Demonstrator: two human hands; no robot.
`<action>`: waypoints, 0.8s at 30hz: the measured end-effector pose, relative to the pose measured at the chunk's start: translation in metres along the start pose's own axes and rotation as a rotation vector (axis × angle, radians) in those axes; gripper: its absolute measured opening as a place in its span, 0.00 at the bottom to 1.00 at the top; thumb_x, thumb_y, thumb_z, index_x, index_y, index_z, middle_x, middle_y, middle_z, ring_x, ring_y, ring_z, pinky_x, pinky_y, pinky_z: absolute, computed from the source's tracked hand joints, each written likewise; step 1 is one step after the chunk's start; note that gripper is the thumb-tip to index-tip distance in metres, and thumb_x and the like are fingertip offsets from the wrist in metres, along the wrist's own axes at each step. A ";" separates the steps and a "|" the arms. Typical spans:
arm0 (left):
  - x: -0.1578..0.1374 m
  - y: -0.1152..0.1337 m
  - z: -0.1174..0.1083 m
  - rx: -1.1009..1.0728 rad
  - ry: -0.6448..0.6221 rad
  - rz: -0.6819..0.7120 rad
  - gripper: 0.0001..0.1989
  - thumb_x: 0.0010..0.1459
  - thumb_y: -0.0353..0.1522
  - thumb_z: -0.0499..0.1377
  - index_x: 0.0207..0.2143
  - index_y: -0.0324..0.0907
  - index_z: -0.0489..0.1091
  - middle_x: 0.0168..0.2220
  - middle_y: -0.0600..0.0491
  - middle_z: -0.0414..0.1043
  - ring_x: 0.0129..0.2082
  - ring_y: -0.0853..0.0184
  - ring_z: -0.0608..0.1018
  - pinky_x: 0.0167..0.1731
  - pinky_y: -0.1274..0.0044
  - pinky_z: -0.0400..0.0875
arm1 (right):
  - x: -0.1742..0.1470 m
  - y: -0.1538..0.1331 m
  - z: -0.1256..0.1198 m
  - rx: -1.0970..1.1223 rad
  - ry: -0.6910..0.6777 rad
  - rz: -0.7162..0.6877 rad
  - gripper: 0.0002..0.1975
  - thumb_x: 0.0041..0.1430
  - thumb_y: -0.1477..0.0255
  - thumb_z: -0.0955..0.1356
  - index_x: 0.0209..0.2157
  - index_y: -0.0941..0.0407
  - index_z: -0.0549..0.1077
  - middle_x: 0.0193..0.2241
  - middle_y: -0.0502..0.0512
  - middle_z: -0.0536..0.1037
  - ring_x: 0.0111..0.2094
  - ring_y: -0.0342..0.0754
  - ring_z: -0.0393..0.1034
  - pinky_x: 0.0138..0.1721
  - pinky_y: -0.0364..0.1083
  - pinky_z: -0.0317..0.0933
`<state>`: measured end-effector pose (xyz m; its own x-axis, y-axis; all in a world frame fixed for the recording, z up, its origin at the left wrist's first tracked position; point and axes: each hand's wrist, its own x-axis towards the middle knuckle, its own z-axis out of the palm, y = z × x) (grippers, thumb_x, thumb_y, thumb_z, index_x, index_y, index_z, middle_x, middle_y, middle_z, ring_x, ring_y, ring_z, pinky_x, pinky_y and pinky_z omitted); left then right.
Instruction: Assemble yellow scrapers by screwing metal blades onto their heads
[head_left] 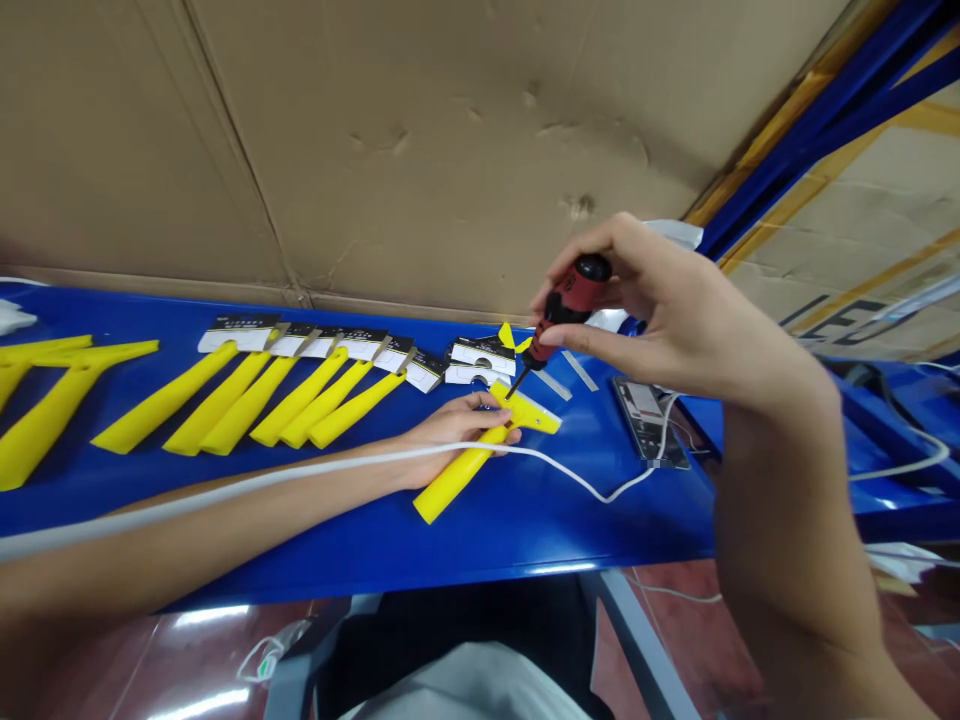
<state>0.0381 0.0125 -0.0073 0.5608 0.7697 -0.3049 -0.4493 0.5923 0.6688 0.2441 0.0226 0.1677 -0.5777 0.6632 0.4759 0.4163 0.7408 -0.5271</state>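
Observation:
My right hand [637, 300] is closed around the handle of a red and black screwdriver [574, 300], which tilts down to the left. Its tip meets the head of a yellow scraper [461, 478] near a small screw hole. My left hand [465, 425] grips that scraper at its neck, holding it against the blue table. The scraper's handle points toward me, and a thin blade edge shows along its head. Just beyond the head lie black and white cards [480, 355] and small yellow pieces [506, 335]. Two thin metal blades [579, 370] rest to the right.
Several yellow scrapers with cards [300, 400] lie in a row at left, with uncarded ones [52, 420] farther left. A phone [651, 422] lies on the blue table [600, 540] at right. A white cable [559, 462] crosses in front. Cardboard [450, 150] stands behind.

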 end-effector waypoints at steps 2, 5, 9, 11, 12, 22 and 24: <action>-0.001 0.000 0.000 -0.010 0.013 0.014 0.12 0.61 0.23 0.72 0.38 0.39 0.70 0.36 0.47 0.80 0.35 0.64 0.87 0.35 0.78 0.81 | 0.008 -0.004 -0.006 -0.142 -0.081 -0.035 0.19 0.58 0.62 0.82 0.47 0.46 0.77 0.39 0.52 0.82 0.39 0.55 0.78 0.40 0.54 0.76; -0.002 0.000 0.000 -0.022 0.029 0.029 0.14 0.59 0.24 0.74 0.38 0.39 0.70 0.36 0.47 0.80 0.36 0.64 0.87 0.37 0.78 0.81 | 0.017 -0.008 -0.009 -0.328 -0.122 -0.085 0.14 0.61 0.63 0.80 0.44 0.48 0.77 0.35 0.52 0.78 0.34 0.53 0.73 0.35 0.52 0.70; -0.002 0.001 0.000 -0.029 0.043 0.030 0.17 0.56 0.25 0.77 0.38 0.40 0.70 0.37 0.48 0.80 0.36 0.64 0.87 0.34 0.79 0.80 | 0.020 -0.008 -0.010 -0.338 -0.203 -0.108 0.18 0.62 0.67 0.77 0.51 0.50 0.74 0.41 0.55 0.78 0.36 0.53 0.74 0.34 0.53 0.69; -0.003 0.001 0.001 -0.018 0.052 0.026 0.17 0.57 0.26 0.77 0.39 0.40 0.70 0.36 0.48 0.79 0.35 0.64 0.86 0.32 0.79 0.79 | 0.018 -0.007 -0.014 -0.285 -0.255 -0.090 0.21 0.64 0.69 0.75 0.57 0.49 0.74 0.46 0.56 0.80 0.40 0.55 0.76 0.38 0.54 0.71; -0.003 0.002 0.002 -0.011 0.053 0.027 0.17 0.57 0.27 0.76 0.39 0.40 0.70 0.36 0.48 0.79 0.34 0.65 0.85 0.31 0.79 0.78 | 0.016 -0.006 -0.017 -0.260 -0.273 -0.079 0.20 0.65 0.69 0.75 0.57 0.48 0.74 0.47 0.56 0.81 0.41 0.55 0.77 0.40 0.55 0.72; -0.006 0.003 0.006 0.003 0.043 0.019 0.18 0.57 0.28 0.77 0.40 0.41 0.70 0.35 0.45 0.81 0.28 0.69 0.80 0.31 0.80 0.74 | 0.006 -0.013 -0.027 -0.263 -0.267 -0.082 0.12 0.65 0.65 0.77 0.49 0.46 0.79 0.42 0.54 0.83 0.38 0.55 0.78 0.37 0.55 0.73; -0.005 0.002 0.005 -0.001 0.055 0.017 0.17 0.58 0.27 0.76 0.41 0.40 0.70 0.36 0.45 0.81 0.29 0.69 0.81 0.31 0.80 0.74 | 0.006 -0.014 -0.026 -0.222 -0.305 -0.084 0.13 0.66 0.67 0.76 0.51 0.45 0.80 0.44 0.54 0.84 0.40 0.55 0.79 0.40 0.55 0.74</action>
<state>0.0379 0.0092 -0.0011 0.5142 0.7915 -0.3302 -0.4594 0.5794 0.6732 0.2537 0.0191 0.1963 -0.7847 0.5621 0.2614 0.4817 0.8183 -0.3137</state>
